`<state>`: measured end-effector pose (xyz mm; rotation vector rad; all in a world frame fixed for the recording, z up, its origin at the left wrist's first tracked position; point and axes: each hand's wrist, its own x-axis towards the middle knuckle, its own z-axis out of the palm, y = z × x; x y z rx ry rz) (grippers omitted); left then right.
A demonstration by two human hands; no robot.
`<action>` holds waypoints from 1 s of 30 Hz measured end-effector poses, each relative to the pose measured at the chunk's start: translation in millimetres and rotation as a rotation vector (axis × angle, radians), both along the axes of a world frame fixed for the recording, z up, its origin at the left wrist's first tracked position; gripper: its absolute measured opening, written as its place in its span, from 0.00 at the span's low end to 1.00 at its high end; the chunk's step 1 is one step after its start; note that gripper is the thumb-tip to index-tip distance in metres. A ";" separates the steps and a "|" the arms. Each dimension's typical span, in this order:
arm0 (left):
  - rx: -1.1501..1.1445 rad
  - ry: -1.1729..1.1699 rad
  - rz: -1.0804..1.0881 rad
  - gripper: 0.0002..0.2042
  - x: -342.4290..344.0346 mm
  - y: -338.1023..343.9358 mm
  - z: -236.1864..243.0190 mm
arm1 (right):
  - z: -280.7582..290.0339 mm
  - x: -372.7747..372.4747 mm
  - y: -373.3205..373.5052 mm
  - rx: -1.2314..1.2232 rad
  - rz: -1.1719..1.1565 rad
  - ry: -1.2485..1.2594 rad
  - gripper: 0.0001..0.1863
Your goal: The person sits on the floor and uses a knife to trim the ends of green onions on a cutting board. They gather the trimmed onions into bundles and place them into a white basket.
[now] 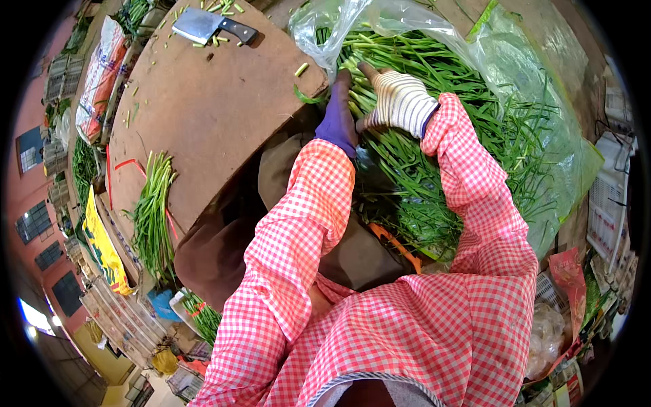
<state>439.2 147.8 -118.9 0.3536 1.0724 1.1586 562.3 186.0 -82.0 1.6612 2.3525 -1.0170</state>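
A large heap of long-stemmed leafy greens (468, 88) lies in clear plastic in front of me and to the right. My left hand (339, 115), in a purple glove with dark fingers, rests its outstretched fingers along the pale stem ends. My right hand (401, 100), in a white striped glove with brown fingers, curls over several stems, thumb and forefinger on either side of them. Leaves hide part of its fingers. On the brown board (203, 102) to the left lie a cleaver (210, 26) with a black handle and scattered cut stem pieces.
A bundle of greens (153, 207) with red ties (129, 164) hangs over the board's near-left edge. Clear plastic sheeting (549, 136) spreads at the right. White crates (609, 193) stand beyond it. A yellow printed sack (102, 244) and a red-and-white sack (103, 81) are at the left.
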 end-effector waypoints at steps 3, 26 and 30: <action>0.026 -0.161 -0.041 0.20 0.0 -0.9 -8.7 | -12.1 4.2 -4.4 0.071 -0.008 -0.043 0.53; 0.385 0.726 -0.205 0.16 23.9 11.6 -14.4 | -12.7 50.6 -24.5 0.188 -0.256 0.074 0.44; 0.344 0.750 -0.225 0.14 27.4 3.0 -8.1 | -2.1 46.4 -33.0 0.158 -0.209 0.046 0.52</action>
